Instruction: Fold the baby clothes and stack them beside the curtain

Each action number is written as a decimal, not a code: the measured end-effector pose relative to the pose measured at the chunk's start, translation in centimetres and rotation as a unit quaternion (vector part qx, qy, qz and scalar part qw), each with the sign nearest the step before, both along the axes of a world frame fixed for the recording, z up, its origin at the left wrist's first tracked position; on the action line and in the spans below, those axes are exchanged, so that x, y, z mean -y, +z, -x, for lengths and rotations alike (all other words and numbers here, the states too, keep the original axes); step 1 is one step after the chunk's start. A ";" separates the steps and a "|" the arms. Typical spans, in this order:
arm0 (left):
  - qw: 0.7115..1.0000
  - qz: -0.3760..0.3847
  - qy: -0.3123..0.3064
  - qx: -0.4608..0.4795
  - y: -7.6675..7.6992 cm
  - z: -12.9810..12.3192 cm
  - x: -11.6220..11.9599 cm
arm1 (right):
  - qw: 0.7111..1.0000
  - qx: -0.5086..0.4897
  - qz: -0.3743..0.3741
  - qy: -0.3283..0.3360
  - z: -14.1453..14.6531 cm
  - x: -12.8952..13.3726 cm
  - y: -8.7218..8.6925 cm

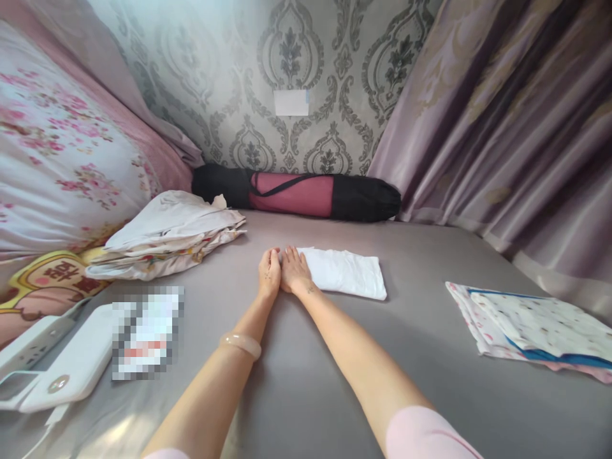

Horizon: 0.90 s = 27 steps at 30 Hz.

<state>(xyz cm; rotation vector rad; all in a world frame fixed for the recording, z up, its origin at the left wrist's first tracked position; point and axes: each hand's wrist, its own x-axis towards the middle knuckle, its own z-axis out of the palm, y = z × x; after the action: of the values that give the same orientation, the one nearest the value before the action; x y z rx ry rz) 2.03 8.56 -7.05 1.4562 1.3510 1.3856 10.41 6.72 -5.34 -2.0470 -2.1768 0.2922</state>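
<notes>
A white folded cloth [347,273] lies flat as a long rectangle on the grey bed sheet [406,357]. My right hand [295,270] rests palm down over its left end, fingers stretched out and a little apart. Close beside it on the left, my left hand [269,273] stands on its edge with thumb up and fingers curled in. The two hands touch or nearly touch. They cover the cloth's left end, so whatever the left fingers hold is hidden. A pale bangle [240,345] circles my left wrist.
Folded patterned cloths [549,328] lie at right, a heap of white fabric [176,223] at left. Front left are a white power bank [79,357], a power strip [36,344] and a blurred-out packet [148,331]. A black and maroon bag [291,194] lies along the wall.
</notes>
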 end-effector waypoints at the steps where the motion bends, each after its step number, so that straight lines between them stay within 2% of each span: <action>1: 1.000 0.000 -0.004 -0.005 0.1 0.0 0.1 | 1.000 0.002 0.004 0.002 0.0 0.0 -0.2; 5: 0.999 0.001 -0.022 -0.029 0.4 -0.1 0.3 | 1.000 -0.022 0.009 0.011 -0.4 0.0 0.0; 10: 0.996 -0.025 -0.052 -0.066 0.4 -0.1 0.4 | 0.991 -0.132 0.024 0.016 -1.9 -0.1 1.5; 13: 0.992 -0.053 -0.061 -0.097 0.2 -0.2 0.4 | 0.988 -0.153 -0.007 -0.004 -3.8 0.8 2.0; 17: 0.978 -0.110 -0.077 -0.162 0.0 -0.5 0.6 | 0.992 -0.115 -0.027 -0.047 -7.4 3.2 1.9; 20: 0.949 -0.181 -0.089 -0.243 -0.1 -0.5 1.1 | 0.991 -0.097 -0.037 -0.082 -10.2 4.8 1.9; 23: 0.900 -0.259 -0.107 -0.335 0.3 -1.0 1.8 | 0.988 -0.104 -0.037 -0.110 -12.4 5.7 2.1; 25: 0.865 -0.297 -0.131 -0.384 0.9 -1.8 2.3 | 0.985 -0.116 -0.031 -0.125 -13.2 6.0 2.1; 27: 0.847 -0.308 -0.133 -0.412 1.6 -3.3 2.7 | 0.984 -0.118 -0.031 -0.131 -13.4 6.0 2.1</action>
<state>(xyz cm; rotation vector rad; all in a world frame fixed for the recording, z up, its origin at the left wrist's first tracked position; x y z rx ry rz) 5.31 5.91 -5.44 2.7835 1.1061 1.0671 23.83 0.73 -3.27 -2.1116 -1.7369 0.4060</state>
